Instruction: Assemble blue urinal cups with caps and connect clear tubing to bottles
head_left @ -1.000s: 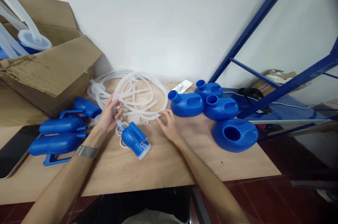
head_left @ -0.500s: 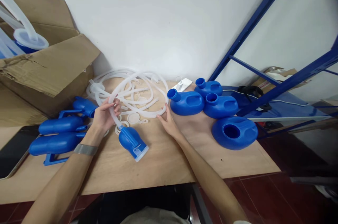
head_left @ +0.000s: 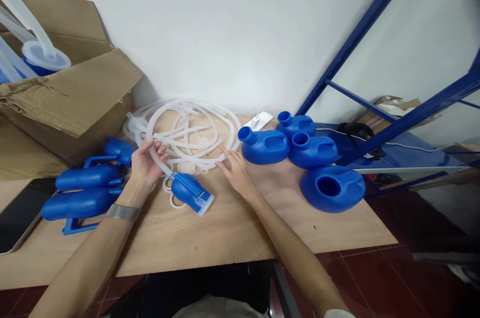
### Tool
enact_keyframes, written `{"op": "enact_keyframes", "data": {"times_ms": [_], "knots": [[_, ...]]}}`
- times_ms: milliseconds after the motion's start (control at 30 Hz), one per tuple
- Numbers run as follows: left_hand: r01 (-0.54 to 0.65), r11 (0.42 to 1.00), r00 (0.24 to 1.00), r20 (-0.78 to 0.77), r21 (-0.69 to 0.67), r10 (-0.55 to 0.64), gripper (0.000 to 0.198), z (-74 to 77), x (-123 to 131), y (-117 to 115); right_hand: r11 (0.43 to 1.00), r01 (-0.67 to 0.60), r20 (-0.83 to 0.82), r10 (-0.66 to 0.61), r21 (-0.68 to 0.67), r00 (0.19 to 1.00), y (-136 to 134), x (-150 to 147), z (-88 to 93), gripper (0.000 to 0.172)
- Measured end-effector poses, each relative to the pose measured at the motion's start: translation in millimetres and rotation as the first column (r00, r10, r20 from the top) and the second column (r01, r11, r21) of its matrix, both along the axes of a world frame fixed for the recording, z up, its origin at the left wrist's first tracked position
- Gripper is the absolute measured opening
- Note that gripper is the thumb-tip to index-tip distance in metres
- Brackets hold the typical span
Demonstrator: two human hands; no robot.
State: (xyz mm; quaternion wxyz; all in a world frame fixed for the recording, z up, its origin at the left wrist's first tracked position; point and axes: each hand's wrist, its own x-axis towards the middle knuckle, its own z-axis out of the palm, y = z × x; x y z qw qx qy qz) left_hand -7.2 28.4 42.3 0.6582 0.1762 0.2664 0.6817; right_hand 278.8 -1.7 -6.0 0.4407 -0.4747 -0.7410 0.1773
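Observation:
My left hand (head_left: 148,162) is closed around a thick translucent hose (head_left: 160,162). The hose runs down into the narrow end of a blue plastic funnel-like piece (head_left: 186,189), which has a handle and a clear rim and hangs over the table. From my left hand the same hose loops up and back toward the wall. My right hand (head_left: 235,172) is open, fingers spread, beside the coiled tubing and a round white cap (head_left: 187,166). White rings (head_left: 176,201) lie under the blue piece.
Several blue bottles (head_left: 266,148) stand on the right of the wooden table (head_left: 210,243). More blue handled pieces (head_left: 80,203) and a black tablet-like slab (head_left: 24,213) lie left. A cardboard box (head_left: 86,93) stands at back left, a blue metal rack (head_left: 360,153) at right.
My right hand has let go of the hose and moved slightly left, its fingers spreading. The hose loop has dropped back onto the tubing. The blue piece has swung slightly right and up.

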Motion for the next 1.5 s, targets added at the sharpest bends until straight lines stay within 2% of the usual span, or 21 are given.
{"op": "enact_keyframes", "data": {"times_ms": [100,200,300,367,500,700,900,1067,1200,1300,1400,1500], "knots": [[-0.02,1.0,0.999,-0.034,0.005,0.02,0.019,-1.1,1,1,0.997,-0.002,0.256,-0.016,0.074,0.967,2,-7,12.3,0.052],[-0.062,0.998,0.994,-0.089,0.009,0.063,0.024,-1.1,3,1,0.993,0.036,0.455,-0.083,0.11,0.887,1,-11,24.2,0.049],[-0.125,0.992,0.977,-0.174,0.016,0.126,0.031,-2.2,5,3,0.987,0.073,0.58,-0.143,0.142,0.802,-2,-11,35.2,0.047],[-0.159,0.987,0.962,-0.22,0.028,0.161,0.035,-3.3,6,5,0.979,0.069,0.6,-0.173,0.193,0.781,-3,-9,41.5,0.046],[-0.201,0.978,0.936,-0.286,0.047,0.206,0.041,-5.1,10,5,0.944,0.103,0.509,-0.258,0.313,0.821,-3,-4,52.0,0.047],[-0.256,0.967,0.917,-0.311,0.019,0.249,0.041,-8.0,13,7,0.911,0.159,0.426,-0.326,0.381,0.844,-4,10,64.0,0.045],[-0.314,0.95,0.894,-0.339,-0.007,0.293,0.039,-7.8,15,9,0.9,0.066,0.465,-0.284,0.43,0.838,-9,37,70.9,0.027],[-0.324,0.946,0.879,-0.368,0.001,0.302,0.037,-8.1,16,9,0.885,0.073,0.403,-0.28,0.459,0.871,-14,60,87.1,0.026],[-0.331,0.944,0.879,-0.364,0.001,0.309,0.035,-9.9,16,9,0.907,0.063,0.36,-0.228,0.417,0.904,-18,77,104.6,0.025],[-0.329,0.944,0.88,-0.361,0.005,0.308,0.032,-9.6,17,8,0.91,0.097,0.252,-0.212,0.404,0.944,-19,87,109.4,0.027],[-0.326,0.945,0.874,-0.372,0.029,0.313,0.028,-8.0,18,7,0.91,0.124,0.099,-0.177,0.396,0.979,-21,91,106.2,0.026],[-0.311,0.95,0.866,-0.402,0.034,0.298,0.024,-6.4,20,5,0.953,0.118,-0.085,-0.098,0.278,0.992,-24,88,102.0,0.031]]}}
